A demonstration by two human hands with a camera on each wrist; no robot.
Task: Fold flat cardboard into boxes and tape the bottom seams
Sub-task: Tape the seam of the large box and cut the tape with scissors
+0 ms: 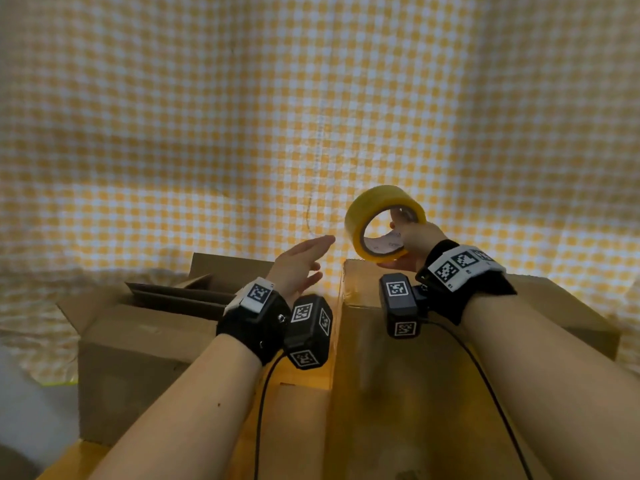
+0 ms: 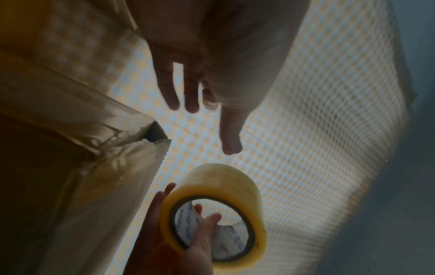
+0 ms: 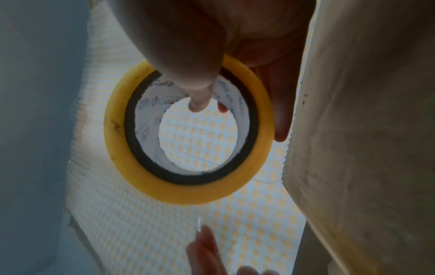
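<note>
1. We see the yellow roll of packing tape (image 1: 384, 225) raised in the air above the far end of the brown cardboard box (image 1: 398, 358), clear of its top.
2. Our right hand (image 1: 417, 245) holds the roll: one of its fingers (image 3: 197, 96) hooks through the white printed core while the others curl round the outer rim.
3. Our left hand (image 1: 301, 268) hovers just beside the roll without touching it, its fingers (image 2: 169, 89) straight, slightly apart and holding nothing.
4. Glossy tape shows along the box's edge in the left wrist view.
5. A second brown cardboard box (image 1: 138, 355) sits to the left, its top flaps open.
6. Both boxes rest on a yellow-and-white checked cloth (image 1: 242, 116).
</note>
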